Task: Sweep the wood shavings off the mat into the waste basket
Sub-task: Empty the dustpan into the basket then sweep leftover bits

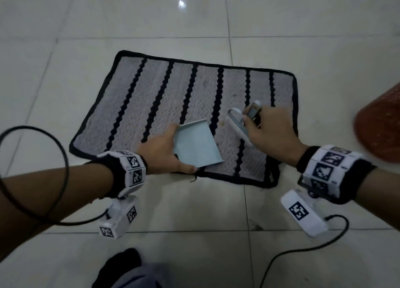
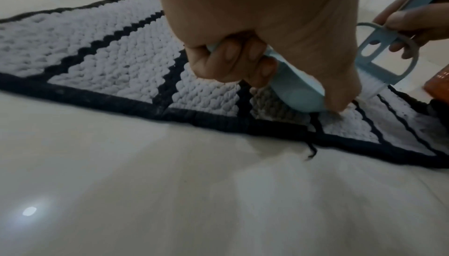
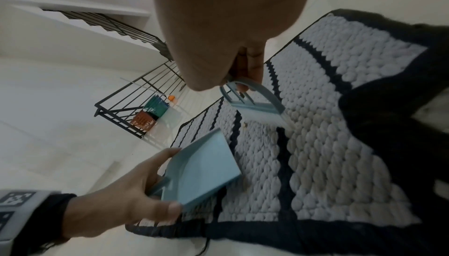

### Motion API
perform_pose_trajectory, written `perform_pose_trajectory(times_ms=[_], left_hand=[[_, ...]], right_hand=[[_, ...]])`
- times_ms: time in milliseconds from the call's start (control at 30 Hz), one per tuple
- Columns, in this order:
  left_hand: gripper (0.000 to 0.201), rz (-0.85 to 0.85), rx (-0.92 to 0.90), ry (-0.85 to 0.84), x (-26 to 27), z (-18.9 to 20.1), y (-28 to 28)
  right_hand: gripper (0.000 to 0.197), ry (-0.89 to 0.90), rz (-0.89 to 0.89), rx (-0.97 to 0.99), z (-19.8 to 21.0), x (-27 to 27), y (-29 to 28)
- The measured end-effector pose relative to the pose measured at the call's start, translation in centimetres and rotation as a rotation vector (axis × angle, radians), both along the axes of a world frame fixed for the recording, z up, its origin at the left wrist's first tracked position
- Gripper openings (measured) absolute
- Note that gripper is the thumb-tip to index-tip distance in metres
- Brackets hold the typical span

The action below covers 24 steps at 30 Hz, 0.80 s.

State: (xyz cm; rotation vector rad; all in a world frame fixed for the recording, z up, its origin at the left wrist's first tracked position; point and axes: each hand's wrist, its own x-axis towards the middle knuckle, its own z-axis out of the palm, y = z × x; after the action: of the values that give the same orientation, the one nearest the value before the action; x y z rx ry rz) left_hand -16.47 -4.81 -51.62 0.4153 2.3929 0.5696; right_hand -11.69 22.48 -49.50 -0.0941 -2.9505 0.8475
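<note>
Left hand (image 1: 164, 151) grips dustpan (image 1: 195, 145), right hand (image 1: 272, 128) grips brush (image 1: 239, 126); shavings (image 1: 221, 122) lie between them, mid-frame on mat (image 1: 151, 97).

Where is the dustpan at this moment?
In the head view the dustpan sits low on the mat, near its front edge, gripped by the left hand. The brush in the right hand is just to its right.
</note>
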Motion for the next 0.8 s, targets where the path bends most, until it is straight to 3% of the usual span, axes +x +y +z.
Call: perform_pose_trajectory(times_ms=[200,567,800], left_hand=[[0.11,0.109,0.176,0.014,-2.0,0.6,0.6],[0.108,0.074,-0.053,0.028,-1.7,-0.6,2.7],[0.11,0.076,-0.088,0.054,-1.5,-0.8,2.8]], right_hand=[[0.027,0.038,0.003,0.02,-0.6,-1.6,-1.8],[0.024,0.048,-0.036,0.01,-0.6,-1.6,-2.3],[0.019,0.072,-0.165,-0.201,0.4,-0.1,-3.0]])
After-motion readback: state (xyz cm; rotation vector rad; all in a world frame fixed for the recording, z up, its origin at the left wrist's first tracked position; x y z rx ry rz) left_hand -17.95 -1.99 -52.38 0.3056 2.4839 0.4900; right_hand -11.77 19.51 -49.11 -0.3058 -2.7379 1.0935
